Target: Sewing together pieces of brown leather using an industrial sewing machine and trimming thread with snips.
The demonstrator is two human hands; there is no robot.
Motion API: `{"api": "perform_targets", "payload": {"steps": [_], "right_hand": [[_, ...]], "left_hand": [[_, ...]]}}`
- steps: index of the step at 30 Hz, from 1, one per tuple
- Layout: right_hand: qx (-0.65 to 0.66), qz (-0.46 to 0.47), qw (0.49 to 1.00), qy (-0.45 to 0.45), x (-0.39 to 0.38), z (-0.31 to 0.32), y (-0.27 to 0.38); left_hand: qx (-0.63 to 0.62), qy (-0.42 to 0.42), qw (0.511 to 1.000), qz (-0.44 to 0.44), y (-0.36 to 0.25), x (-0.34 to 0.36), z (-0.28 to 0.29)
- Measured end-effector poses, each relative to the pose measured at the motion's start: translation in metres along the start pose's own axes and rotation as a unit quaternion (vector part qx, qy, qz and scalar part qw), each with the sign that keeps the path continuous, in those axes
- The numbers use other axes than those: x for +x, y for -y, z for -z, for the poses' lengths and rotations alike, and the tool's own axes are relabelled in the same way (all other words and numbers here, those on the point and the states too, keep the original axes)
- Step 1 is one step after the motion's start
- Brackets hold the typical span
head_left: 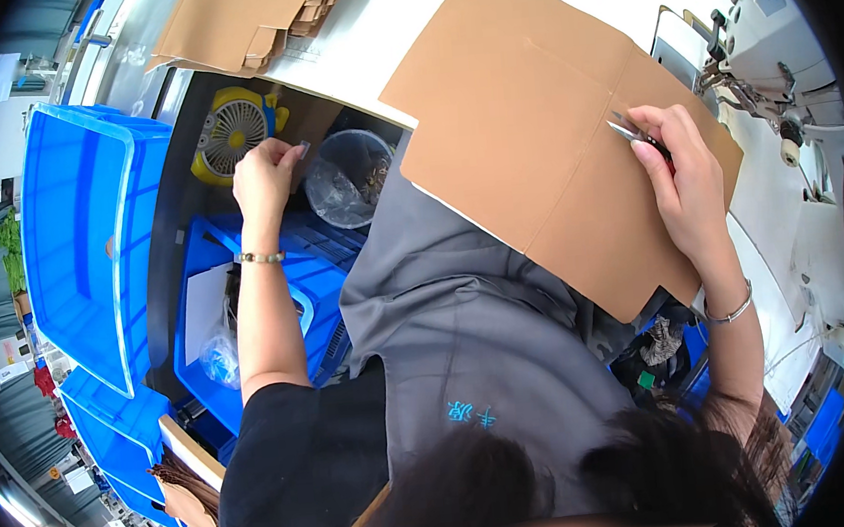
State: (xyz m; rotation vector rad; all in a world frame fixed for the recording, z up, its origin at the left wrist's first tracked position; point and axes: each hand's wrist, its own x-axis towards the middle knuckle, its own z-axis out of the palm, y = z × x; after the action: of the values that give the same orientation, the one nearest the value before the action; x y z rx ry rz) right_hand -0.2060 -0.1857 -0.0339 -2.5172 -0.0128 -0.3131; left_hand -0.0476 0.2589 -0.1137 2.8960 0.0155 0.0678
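My right hand (682,165) is closed around a pair of thread snips (644,138), dark-handled with bright pointed blades. It is above a large brown flat panel (505,126) with notched corners and a line running across it. The panel lies on the white table and its near edge overhangs toward my lap. Off to the left, beyond the table edge, my left hand (264,182) pinches with its fingertips; what is between them, if anything, is too small to make out. Close by that hand stands a waste bin (346,178) lined with clear plastic, with scraps inside.
A yellow fan (233,137) sits under the table. Blue crates (79,243) stand at the left. More brown panels (221,25) are stacked on the table (371,27) at the far left. A white sewing machine (779,41) is at the right.
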Motion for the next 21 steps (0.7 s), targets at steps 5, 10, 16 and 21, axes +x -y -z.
{"api": "perform_targets", "payload": {"steps": [5,10,16,21], "right_hand": [[0.014,0.002,1.0,-0.001,-0.001,0.001,-0.001],[0.036,0.009,0.999,0.007,-0.006,0.004,0.0],[0.121,-0.003,0.993,0.003,-0.007,0.007,0.005],[0.106,-0.012,0.994,-0.025,-0.01,0.008,-0.005]], "left_hand": [[-0.392,0.387,0.833,-0.055,-0.072,-0.044,0.017],[-0.479,0.341,0.808,-0.036,-0.158,-0.065,0.051],[-0.632,0.126,0.752,-0.134,-0.191,-0.003,0.065],[-0.66,-0.08,0.733,-0.142,-0.164,0.092,0.166]]}}
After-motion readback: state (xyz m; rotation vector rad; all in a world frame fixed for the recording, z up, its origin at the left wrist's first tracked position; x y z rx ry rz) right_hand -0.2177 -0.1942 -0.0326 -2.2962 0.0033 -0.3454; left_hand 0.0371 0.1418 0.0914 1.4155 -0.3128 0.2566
